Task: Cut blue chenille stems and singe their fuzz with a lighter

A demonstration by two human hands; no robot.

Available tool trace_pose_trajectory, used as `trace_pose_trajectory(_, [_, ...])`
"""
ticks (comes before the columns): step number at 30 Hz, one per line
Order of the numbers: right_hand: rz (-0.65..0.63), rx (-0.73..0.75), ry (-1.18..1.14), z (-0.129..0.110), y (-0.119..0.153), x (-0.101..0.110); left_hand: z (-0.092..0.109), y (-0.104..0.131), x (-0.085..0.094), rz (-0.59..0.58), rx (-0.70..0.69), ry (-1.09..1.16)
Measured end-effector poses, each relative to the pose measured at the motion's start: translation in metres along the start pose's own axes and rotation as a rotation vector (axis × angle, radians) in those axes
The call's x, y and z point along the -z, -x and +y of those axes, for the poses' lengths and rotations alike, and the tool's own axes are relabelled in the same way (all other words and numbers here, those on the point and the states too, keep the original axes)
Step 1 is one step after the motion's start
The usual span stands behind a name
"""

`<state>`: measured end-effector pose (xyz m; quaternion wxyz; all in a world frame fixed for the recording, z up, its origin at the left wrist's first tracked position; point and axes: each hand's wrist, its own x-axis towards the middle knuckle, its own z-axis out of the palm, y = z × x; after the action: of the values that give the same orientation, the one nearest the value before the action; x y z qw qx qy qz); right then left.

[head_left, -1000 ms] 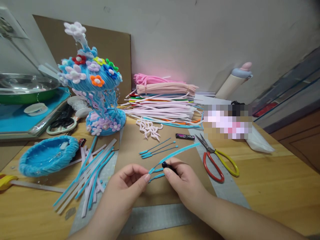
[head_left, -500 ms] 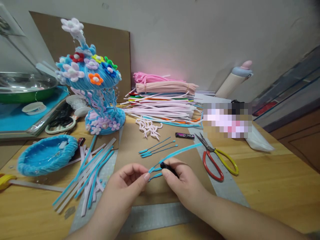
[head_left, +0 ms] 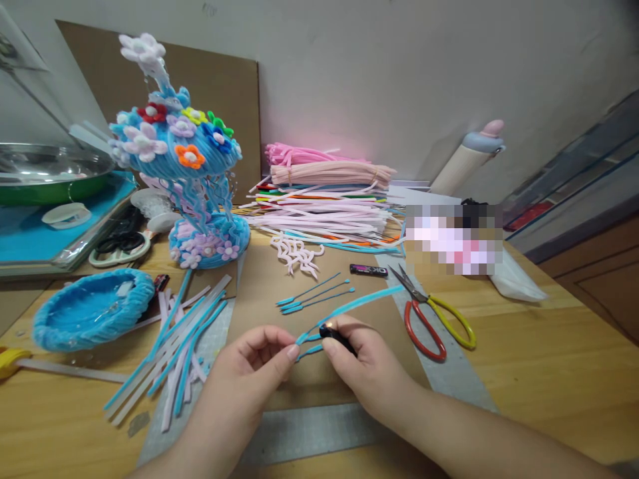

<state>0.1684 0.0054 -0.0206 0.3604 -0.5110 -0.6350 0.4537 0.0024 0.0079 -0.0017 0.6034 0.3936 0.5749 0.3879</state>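
My left hand [head_left: 259, 362] pinches the end of some blue pipe cleaner pieces [head_left: 312, 338] between thumb and forefinger. Closed round a small black tool [head_left: 335, 334] is my right hand [head_left: 372, 366], its tip beside the blue pieces; the tool's type is unclear. A longer blue strip [head_left: 367, 299] lies just beyond my right fingers. Several thin blue stems with fuzzy ends [head_left: 319, 293] rest on the brown board [head_left: 299, 392]. Behind them are curled pale pink pieces [head_left: 297, 254] and a small dark packet [head_left: 368, 270].
Red-and-yellow-handled scissors [head_left: 424, 313] lie right of the board. At left are loose strips [head_left: 172, 352], a blue fuzzy basket [head_left: 94, 309] and a tall flower-covered blue craft [head_left: 184, 156]. Bundled pipe cleaners [head_left: 324, 199] and a bottle [head_left: 466, 159] stand behind.
A small orange glow now shows at the tip of the black tool. Both hands stay nearly where they were, and the view has shifted very slightly.
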Motion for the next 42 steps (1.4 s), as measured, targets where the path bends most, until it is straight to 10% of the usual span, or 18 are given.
trace_pose_trajectory(42, [0.057, 0.079, 0.228, -0.0013, -0.0001, 0.0035, -0.0004, 0.0002, 0.0065, -0.386, 0.278, 0.460])
